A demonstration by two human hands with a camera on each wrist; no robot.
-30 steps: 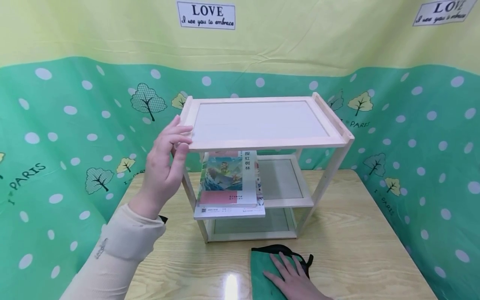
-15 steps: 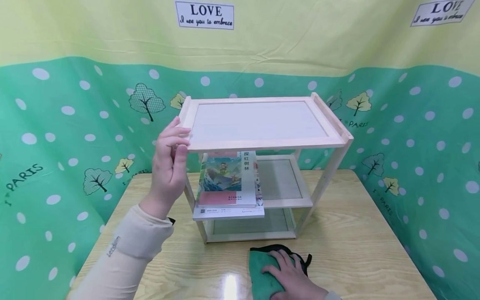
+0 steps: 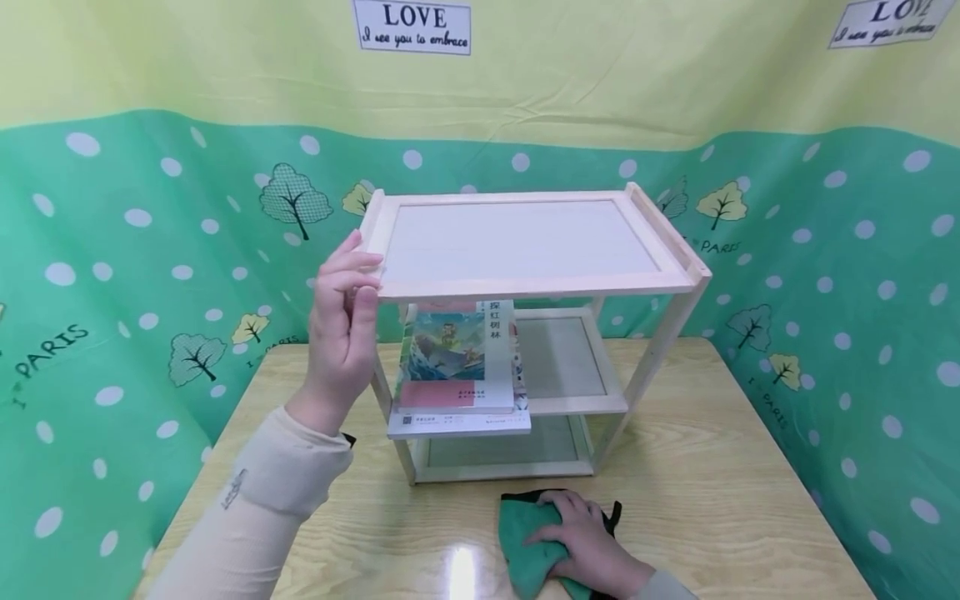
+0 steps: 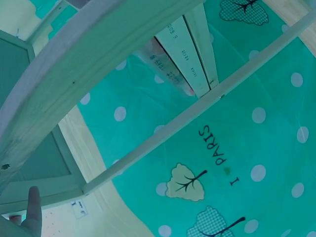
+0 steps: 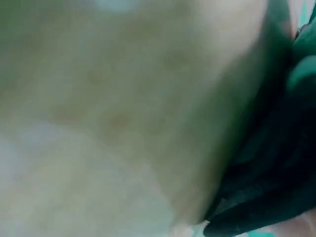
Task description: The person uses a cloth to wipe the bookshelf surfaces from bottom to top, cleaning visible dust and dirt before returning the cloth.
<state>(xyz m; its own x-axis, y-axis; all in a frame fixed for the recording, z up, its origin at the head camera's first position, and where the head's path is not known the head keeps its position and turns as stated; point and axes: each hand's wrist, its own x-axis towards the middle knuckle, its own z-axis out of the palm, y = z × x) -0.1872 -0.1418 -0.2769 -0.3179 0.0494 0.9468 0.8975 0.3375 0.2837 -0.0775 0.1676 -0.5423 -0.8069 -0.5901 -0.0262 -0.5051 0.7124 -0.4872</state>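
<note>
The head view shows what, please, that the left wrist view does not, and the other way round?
Only the head view: the right hand gripping the green cloth. Only the left wrist view: a dark mark on the shelf. Both: the shelf, the left hand, the books and the curtain.

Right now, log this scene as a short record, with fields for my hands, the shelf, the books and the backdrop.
Left hand: grips near left corner of three-tier wooden shelf
Right hand: holds bunched green cloth with black trim
Shelf: upright on wood-grain table
Books: stacked flat, left side of middle tier
Backdrop: green-and-yellow printed curtain
</note>
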